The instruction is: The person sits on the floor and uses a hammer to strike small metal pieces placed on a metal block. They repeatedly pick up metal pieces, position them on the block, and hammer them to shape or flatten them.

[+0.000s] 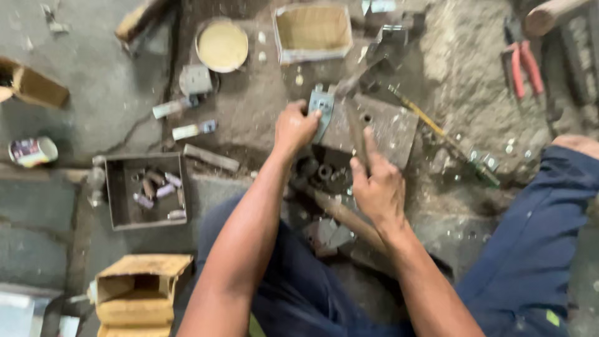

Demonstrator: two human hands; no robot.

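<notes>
At centre frame, on the dirty floor [93, 93]: my left hand [294, 128], closed around a small pale metal bracket [321, 105] with holes, pinching its lower edge so the piece stands on the flat grey metal block [390, 128]. Just right of it, my right hand [377, 184], fingers curled around a dark bar-shaped tool [357, 134] held over the same block; a wooden handle [346, 218] runs under that wrist, though I cannot tell whether it belongs to the tool. Upper centre: one open cardboard box [312, 31], and beside it a round shallow dish [222, 45], yellowish inside. Left of centre: a square metal tray [118, 206] holding several short cylindrical pieces [159, 187]. Lower left: a folded yellow cardboard box [140, 293]. Upper right: red-handled pliers [523, 68] lying on the gritty ground. Right of the block: a screwdriver with a yellow shaft [424, 118]. Far left: a small tin [32, 151] on its side. Lower frame: my dark blue trousers [536, 237].
</notes>
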